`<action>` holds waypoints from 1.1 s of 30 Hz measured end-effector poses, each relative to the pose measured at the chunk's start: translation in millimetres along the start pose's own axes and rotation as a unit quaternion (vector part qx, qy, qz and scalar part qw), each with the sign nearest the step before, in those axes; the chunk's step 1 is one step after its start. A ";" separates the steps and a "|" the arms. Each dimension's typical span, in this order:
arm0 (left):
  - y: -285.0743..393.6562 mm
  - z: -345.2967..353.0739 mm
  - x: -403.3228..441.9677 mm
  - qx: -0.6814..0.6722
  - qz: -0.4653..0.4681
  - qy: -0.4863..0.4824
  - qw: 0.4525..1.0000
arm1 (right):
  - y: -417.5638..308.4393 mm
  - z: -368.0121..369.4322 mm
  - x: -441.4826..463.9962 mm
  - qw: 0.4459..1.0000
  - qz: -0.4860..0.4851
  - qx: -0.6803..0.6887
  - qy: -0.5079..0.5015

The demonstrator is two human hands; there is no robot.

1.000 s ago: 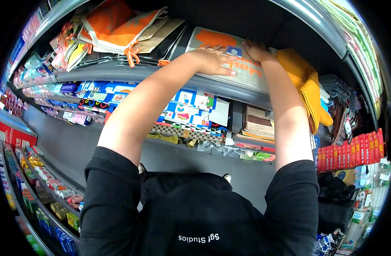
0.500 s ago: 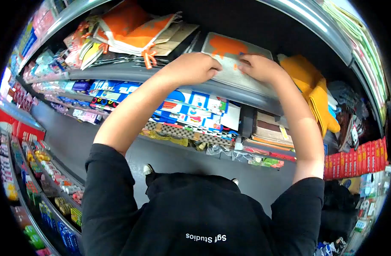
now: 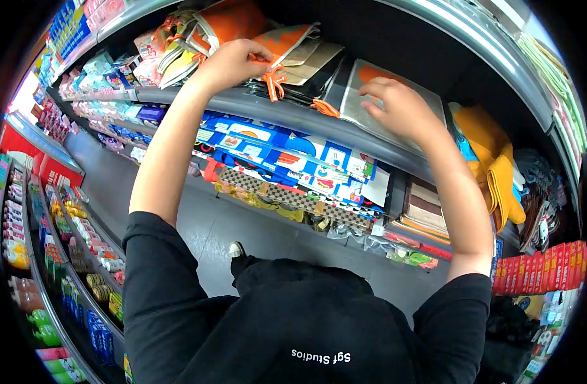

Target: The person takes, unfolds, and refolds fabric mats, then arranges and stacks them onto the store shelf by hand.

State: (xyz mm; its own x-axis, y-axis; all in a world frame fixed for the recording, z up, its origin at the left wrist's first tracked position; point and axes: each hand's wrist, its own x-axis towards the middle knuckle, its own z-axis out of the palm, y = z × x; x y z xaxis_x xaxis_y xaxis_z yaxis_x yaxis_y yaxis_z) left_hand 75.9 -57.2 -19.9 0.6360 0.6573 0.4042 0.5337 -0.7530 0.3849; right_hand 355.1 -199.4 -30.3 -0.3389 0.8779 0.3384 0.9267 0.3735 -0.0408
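Note:
My left hand (image 3: 239, 62) is at the orange bags (image 3: 233, 22) on the upper shelf, its fingers curled at the edge of the orange fabric; whether they pinch it is hard to see. Orange ties (image 3: 273, 83) hang just below those fingertips. Tan and dark flat bags (image 3: 309, 67) lie to the right of them. Above the grey folded mat (image 3: 361, 96) with an orange print, my right hand (image 3: 396, 105) hovers with fingers bent and apart, holding nothing.
Yellow cloth (image 3: 492, 166) drapes at the right end of the shelf. Red packets (image 3: 540, 269) hang at the far right. Blue patterned goods (image 3: 293, 153) and brown folded cloths (image 3: 425, 208) fill lower shelves. Another product rack (image 3: 82, 256) stands at the left.
Both hands have come off the grey mat, where they lay flat. My left hand has moved left to the orange bags. The view has shifted, so the shelf appears farther right.

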 end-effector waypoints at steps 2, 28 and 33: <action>-5.8 1.2 -0.3 0.009 0.011 -0.014 1.000 | -10.6 1.4 4.9 1.000 -0.006 -0.006 -0.004; 24.7 22.6 2.5 0.000 0.162 0.271 0.949 | 11.9 -9.4 -1.9 0.991 0.038 0.114 0.060; 75.0 50.4 7.7 0.024 0.351 0.185 0.918 | 11.1 -16.6 0.4 0.929 0.076 0.336 0.137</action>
State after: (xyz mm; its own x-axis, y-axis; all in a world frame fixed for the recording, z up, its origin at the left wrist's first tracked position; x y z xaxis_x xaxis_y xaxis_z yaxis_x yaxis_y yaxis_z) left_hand 148.9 -110.0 -29.8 0.6046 -0.0322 0.7959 0.0950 -0.9891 -0.1121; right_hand 368.0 -199.8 -15.0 -0.0733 0.8606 0.5040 0.6184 0.4357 -0.6540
